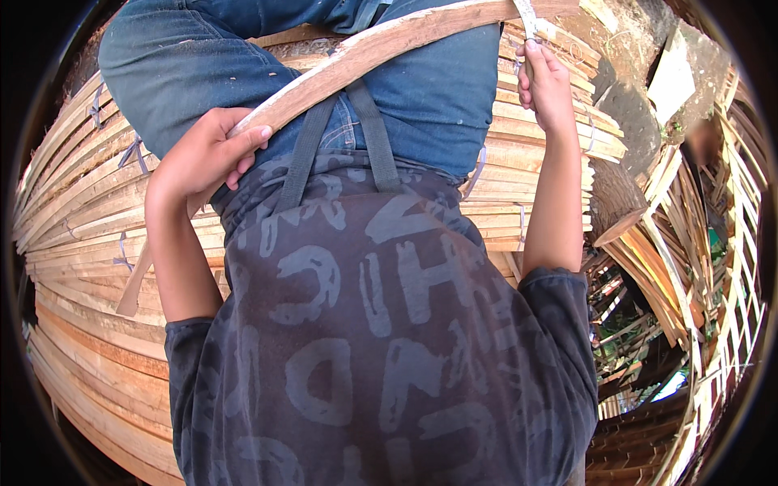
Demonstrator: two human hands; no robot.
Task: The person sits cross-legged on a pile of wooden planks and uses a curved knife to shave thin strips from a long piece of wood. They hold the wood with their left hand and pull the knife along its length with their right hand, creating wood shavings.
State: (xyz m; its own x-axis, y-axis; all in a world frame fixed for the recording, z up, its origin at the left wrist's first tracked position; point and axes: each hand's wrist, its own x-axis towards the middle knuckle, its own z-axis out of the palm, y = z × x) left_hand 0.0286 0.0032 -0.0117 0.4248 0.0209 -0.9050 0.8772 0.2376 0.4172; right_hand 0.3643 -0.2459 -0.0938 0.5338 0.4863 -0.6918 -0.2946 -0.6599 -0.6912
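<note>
A long, pale wooden strip lies slantwise across my lap and looks bent in this wide view. My left hand is closed around its near left end, thumb on top. At the upper right my right hand is wrapped around the handle of a knife. The knife's light blade crosses the strip near its far right end, and its tip passes out at the top edge. I cannot tell how deep the blade meets the wood.
I sit on bundled wooden slats tied with thin bands. To the right lie a cut log, grey stone, a pale flat piece and a woven lattice of split strips. Shavings are scattered at the upper right.
</note>
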